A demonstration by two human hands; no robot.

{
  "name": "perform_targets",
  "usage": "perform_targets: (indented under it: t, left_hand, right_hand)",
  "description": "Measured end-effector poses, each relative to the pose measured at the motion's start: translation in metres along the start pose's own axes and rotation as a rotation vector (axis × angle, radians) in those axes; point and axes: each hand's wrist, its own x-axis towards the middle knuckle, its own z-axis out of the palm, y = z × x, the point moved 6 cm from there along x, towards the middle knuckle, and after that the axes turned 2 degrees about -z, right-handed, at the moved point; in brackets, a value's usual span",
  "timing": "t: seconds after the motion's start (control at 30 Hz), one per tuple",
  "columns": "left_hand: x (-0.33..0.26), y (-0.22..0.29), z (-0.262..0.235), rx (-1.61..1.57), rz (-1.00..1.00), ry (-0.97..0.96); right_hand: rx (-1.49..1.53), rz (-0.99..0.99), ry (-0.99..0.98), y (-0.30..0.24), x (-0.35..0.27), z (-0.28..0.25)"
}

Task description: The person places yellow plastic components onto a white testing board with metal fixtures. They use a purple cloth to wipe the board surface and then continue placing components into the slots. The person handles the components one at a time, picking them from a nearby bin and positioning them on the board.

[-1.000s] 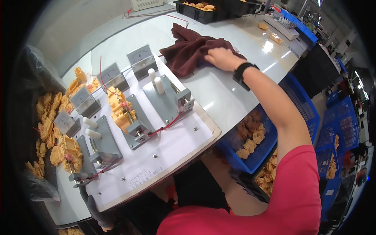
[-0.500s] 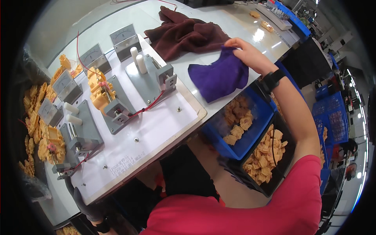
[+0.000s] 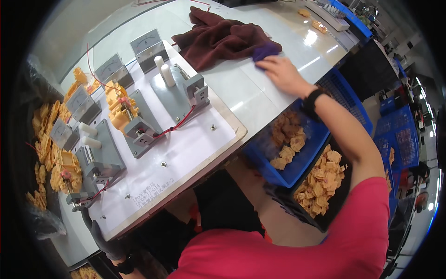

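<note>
a row of four small grey panel meters [image 3: 147,43] with pale dial faces stands along the upper left of the frame, each a squarish box tilted back; the others sit at [image 3: 111,69], [image 3: 80,100] and [image 3: 60,132], stepping down toward the left edge. a short line of small dark printed lettering [image 3: 152,193] lies on the white board in the lower centre-left, near its front edge. at the top right, a pale flat box with a row of small bottles [image 3: 333,10] rests by a blue rim. no screens or signs show.
</note>
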Motion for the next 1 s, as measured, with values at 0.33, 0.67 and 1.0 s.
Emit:
perform_targets:
  t: [0.33, 0.67, 1.0]
  left_hand:
    - [0.001, 0.002, 0.003, 0.069, 0.068, 0.003]
    - [-0.007, 0.005, 0.0, 0.454, 0.303, -0.073]
    - [0.002, 0.003, 0.013, -0.04, 0.044, -0.019]
  right_hand:
    - [0.116, 0.513, 0.048, 0.008, 0.068, 0.006]
    - [0.256, 0.588, 0.092, 0.006, 0.061, 0.001]
    - [0.129, 0.275, 0.169, -0.011, 0.039, -0.006]
